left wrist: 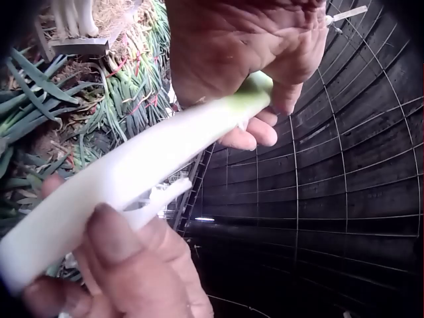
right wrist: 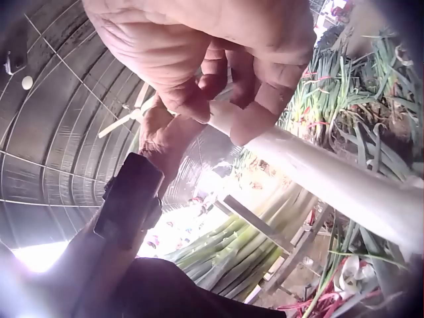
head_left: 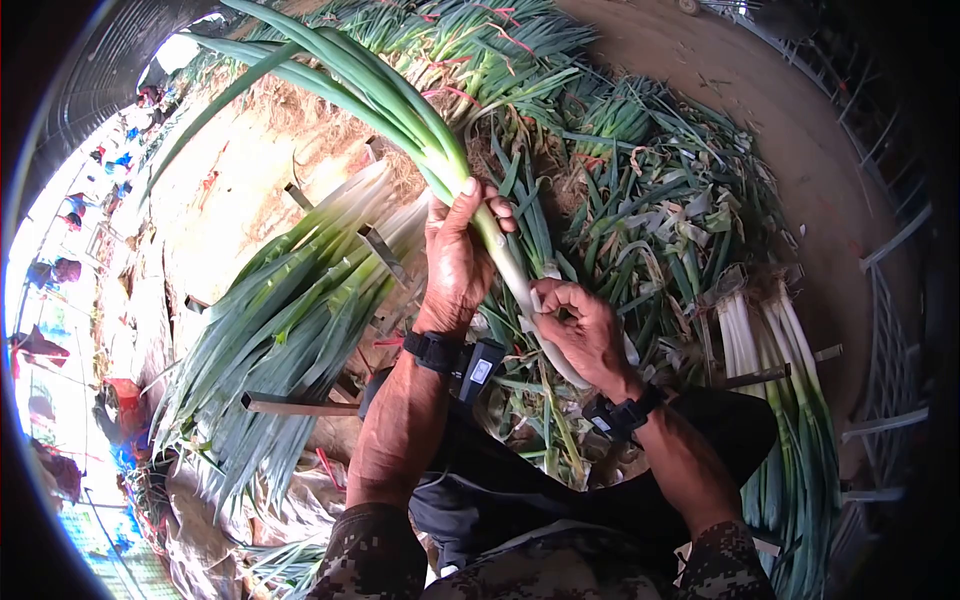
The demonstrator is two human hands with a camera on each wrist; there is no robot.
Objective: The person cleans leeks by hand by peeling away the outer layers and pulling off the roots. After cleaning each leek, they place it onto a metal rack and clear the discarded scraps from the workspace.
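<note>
A long green onion [head_left: 515, 270] slants across the front of the body, green leaves up to the left and white stalk down to the right. My left hand [head_left: 458, 250] grips it where green turns to white, thumb along the top. Lower on the white part, my right hand [head_left: 585, 335] pinches a loose strip of outer skin [left wrist: 165, 200] between thumb and fingers. The left wrist view shows this strip standing off the smooth white stalk [left wrist: 126, 159]. From the right wrist view, the right fingertips [right wrist: 248, 122] are right at the stalk, with the left hand [right wrist: 169, 136] beyond.
Green onions [head_left: 290, 290] lie across a metal-barred rack on the left. Another bunch [head_left: 785, 400] lies over bars at the right. Tied bundles [head_left: 500, 50] with red ties are piled behind, and loose leaves [head_left: 650, 230] heap between. A dark ribbed wall [left wrist: 331, 172] curves alongside.
</note>
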